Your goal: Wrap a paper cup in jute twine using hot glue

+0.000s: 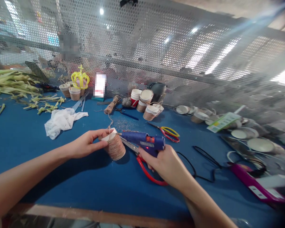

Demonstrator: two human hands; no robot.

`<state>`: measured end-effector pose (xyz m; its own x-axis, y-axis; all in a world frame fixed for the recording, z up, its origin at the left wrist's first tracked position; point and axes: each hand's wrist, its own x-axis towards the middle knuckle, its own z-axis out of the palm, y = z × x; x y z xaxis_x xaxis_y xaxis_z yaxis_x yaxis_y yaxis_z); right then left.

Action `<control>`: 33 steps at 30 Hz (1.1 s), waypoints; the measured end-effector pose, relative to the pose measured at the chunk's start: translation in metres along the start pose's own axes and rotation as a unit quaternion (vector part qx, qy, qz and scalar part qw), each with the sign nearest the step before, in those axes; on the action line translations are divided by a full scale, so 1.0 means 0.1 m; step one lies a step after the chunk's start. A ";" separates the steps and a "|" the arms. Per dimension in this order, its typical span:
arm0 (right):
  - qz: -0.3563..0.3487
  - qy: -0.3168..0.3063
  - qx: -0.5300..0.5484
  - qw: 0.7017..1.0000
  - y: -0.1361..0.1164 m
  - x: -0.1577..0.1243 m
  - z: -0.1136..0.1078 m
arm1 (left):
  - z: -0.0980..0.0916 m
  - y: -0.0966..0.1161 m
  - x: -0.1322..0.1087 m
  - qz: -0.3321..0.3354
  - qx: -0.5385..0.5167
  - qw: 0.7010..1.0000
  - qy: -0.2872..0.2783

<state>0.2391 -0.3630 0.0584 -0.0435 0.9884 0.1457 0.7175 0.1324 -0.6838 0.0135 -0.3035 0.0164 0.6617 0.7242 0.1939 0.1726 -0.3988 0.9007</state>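
My left hand [89,144] grips the rim of a paper cup [116,147] wound with brown twine, tilted on its side above the blue table. A strand of twine runs from the cup's rim back to a twine bundle [112,105]. In my right hand [165,161] is a blue glue gun [140,138], its nozzle close to the cup's rim; whether it touches, I cannot tell. A small red light shows on the gun's side. Red-handled scissors [147,172] lie beneath the gun and my right hand, their blades pointing toward the cup.
Yellow-and-red scissors [169,133] lie beyond the gun. Several wrapped cups [150,112] stand near the perforated metal screen [133,41]. White cloth [61,122] lies at left. A black cable [205,155] leads toward a purple power strip [254,183] at right. More cups [261,145] crowd the right side.
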 end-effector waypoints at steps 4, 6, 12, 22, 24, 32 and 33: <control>0.018 -0.028 0.025 0.999 -0.02 -0.02 0.00 | 0.00 -0.01 0.00 0.005 0.002 1.000 0.000; 0.036 -0.050 0.039 0.997 -0.02 -0.04 0.01 | 0.00 -0.01 0.00 0.010 0.002 1.000 0.003; 0.029 -0.034 0.026 0.999 0.01 -0.05 0.02 | 0.00 -0.02 0.00 0.008 0.000 1.000 0.000; 0.039 -0.024 0.000 0.999 0.01 -0.01 0.01 | 0.00 -0.06 0.01 0.017 0.000 1.000 -0.005; 0.039 -0.021 0.000 0.999 0.02 0.02 -0.01 | -0.01 -0.07 0.00 0.020 0.004 1.000 -0.006; 0.049 -0.107 0.132 0.984 0.15 0.17 -0.08 | -0.01 -0.07 0.01 0.033 0.004 0.999 0.001; 0.047 -0.112 0.162 0.979 0.18 0.19 -0.09 | -0.01 -0.08 0.01 0.033 0.005 0.999 0.002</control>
<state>0.2569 -0.3422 0.0553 -0.1647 0.9842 -0.0646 0.4695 0.0206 -0.8827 0.0121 -0.2997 0.0100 0.6686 0.6986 0.2548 0.1353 -0.4512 0.8821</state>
